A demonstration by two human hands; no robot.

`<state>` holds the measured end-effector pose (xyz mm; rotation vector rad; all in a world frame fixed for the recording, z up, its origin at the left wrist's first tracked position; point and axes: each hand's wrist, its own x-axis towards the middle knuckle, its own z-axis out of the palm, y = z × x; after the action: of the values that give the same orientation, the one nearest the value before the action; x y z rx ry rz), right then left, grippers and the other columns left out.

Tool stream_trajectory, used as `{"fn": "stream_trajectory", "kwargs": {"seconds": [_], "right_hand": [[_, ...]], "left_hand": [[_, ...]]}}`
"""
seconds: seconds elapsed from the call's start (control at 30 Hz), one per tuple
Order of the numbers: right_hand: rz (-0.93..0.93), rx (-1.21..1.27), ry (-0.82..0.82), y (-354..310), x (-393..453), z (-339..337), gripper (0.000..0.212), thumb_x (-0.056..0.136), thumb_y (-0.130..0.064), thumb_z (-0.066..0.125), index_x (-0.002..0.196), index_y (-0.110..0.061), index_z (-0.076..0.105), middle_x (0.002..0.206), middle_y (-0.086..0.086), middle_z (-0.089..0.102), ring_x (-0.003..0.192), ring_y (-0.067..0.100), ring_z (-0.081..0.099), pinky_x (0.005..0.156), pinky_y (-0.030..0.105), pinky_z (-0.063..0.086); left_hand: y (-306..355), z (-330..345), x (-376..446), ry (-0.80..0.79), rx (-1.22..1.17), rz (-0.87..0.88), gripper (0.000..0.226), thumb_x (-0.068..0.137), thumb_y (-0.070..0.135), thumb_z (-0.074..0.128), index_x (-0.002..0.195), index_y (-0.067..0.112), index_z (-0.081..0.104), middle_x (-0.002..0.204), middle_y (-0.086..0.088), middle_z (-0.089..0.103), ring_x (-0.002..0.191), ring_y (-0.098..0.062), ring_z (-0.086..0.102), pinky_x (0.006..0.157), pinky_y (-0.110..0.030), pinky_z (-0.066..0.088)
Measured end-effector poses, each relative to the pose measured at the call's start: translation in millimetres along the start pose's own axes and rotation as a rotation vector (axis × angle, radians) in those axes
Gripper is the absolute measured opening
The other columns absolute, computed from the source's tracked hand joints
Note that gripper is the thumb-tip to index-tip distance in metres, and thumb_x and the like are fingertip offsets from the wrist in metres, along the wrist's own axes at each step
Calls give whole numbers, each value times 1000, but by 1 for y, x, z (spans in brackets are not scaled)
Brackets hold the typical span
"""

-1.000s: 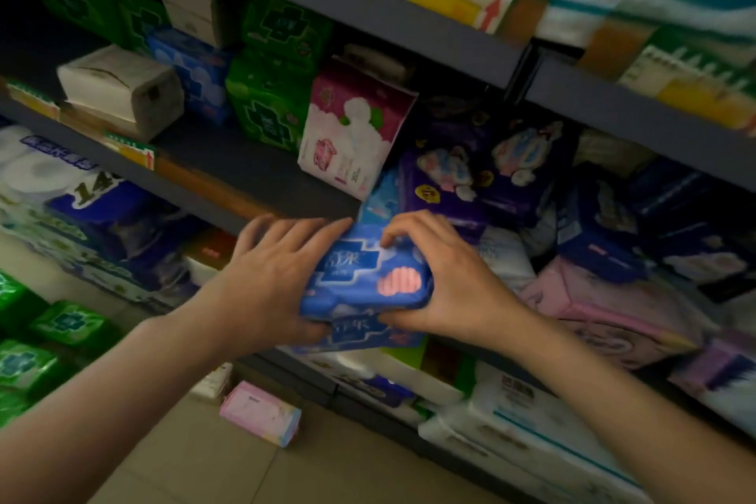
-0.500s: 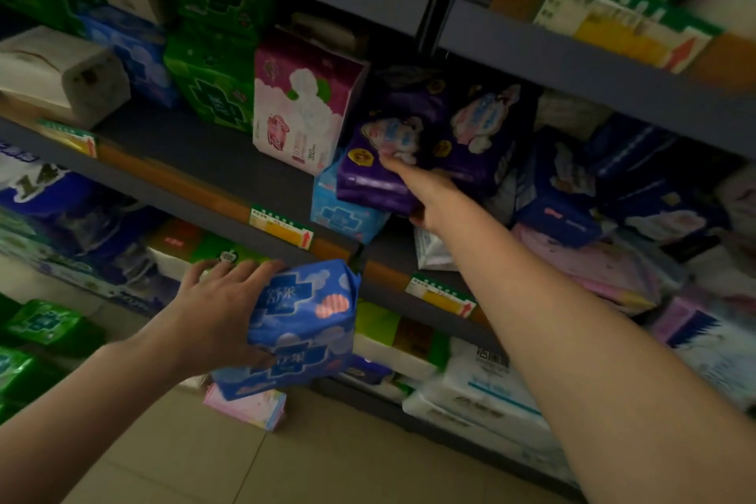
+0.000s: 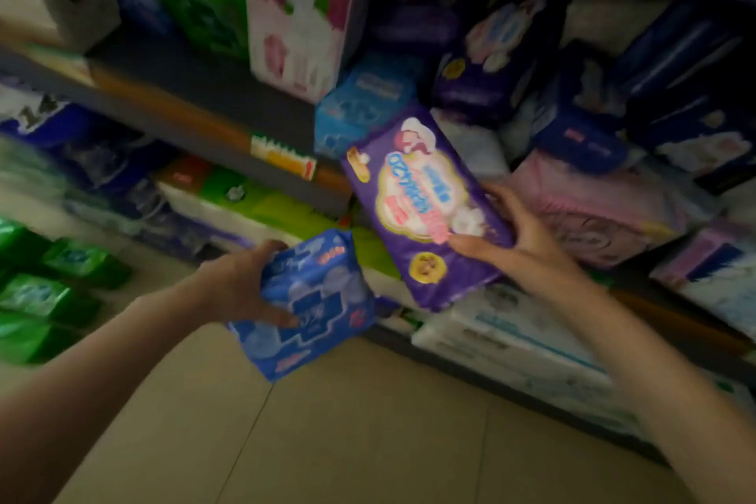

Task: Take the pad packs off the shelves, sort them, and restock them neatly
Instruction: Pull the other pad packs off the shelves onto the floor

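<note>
Two packs: held in front of the shelves, above the floor (image 3: 368, 421).
Left hand (image 3: 241, 286): grip curled around the blue pad pack (image 3: 315, 299), low and tilted.
Right hand (image 3: 523, 241): grip pinching the lower edge of the purple pad pack (image 3: 421, 205), held slantwise just above the blue one.
Shelf (image 3: 196, 94): crowded with other packs, blurred, brands probably unreadable.

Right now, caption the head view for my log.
Left hand holds blue pack; right hand holds purple pack off the shelf.
</note>
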<state>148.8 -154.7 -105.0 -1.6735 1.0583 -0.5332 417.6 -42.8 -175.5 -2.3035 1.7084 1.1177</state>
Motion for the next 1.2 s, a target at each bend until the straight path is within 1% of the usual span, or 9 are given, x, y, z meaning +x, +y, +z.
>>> {"fn": "stream_trajectory", "kwargs": {"seconds": [0.13,0.2,0.3,0.43,0.53,0.77,1.0,1.13,1.2], "right_hand": [[144,-223,-181,57,-28,6,67,64,-45,81,119,-36,44,109,-20,56,92,-8,60,81,17,51],[177,-534,-274,96,-32,20,71,68,-44,78,126,-39,37,120,-15,55,104,6,59,87,29,49],[93,-945,-425,173,-32,54,75,79,-50,67,140,-32,28,139,-6,46,119,17,49,93,30,43],[139,-1149,-588,291,-28,105,78,83,-38,66,144,-27,19,141,-4,36,127,18,36,94,32,42],[253,-1154,-538,369,-28,130,71,85,-33,64,141,-27,22,135,0,36,122,22,35,87,34,42],[252,-1102,-288,500,-15,173,50,84,-17,64,128,-16,39,133,9,37,118,32,37,86,38,40],[80,-866,-227,523,27,249,43,93,-12,54,134,-10,40,145,11,27,128,30,31,96,32,36],[266,-1161,-500,496,42,272,62,92,-12,54,147,-19,25,149,13,19,136,36,19,110,44,25],[303,-1144,-492,462,52,277,57,92,-15,54,144,-20,32,147,11,24,132,34,26,106,41,30]], "left_hand": [[-32,52,11,-36,-32,-97,101,65,49,79,144,16,24,133,-8,51,119,-25,52,93,-30,40],[-49,83,17,-51,2,-104,100,67,44,80,144,12,24,136,-10,47,122,-26,49,96,-30,38],[-77,148,37,-83,109,-61,102,68,35,81,146,11,19,143,-10,37,129,-26,39,102,-28,29],[-95,247,95,-134,373,44,99,75,40,72,148,13,10,147,-5,27,137,-24,25,110,-29,17],[-98,310,156,-88,437,58,91,81,34,66,148,15,7,151,-4,20,141,-30,16,114,-39,15],[-112,391,223,61,479,79,80,84,16,62,148,17,12,154,-3,16,143,-33,8,114,-41,14],[-174,408,215,264,370,202,85,59,-3,80,136,3,43,133,-20,48,129,-49,33,103,-56,32],[-190,387,193,202,289,81,87,71,9,75,144,14,29,147,-9,33,139,-36,20,113,-48,21],[-201,368,178,161,277,13,89,72,14,75,145,18,24,148,-5,30,139,-33,19,114,-45,20]]}}
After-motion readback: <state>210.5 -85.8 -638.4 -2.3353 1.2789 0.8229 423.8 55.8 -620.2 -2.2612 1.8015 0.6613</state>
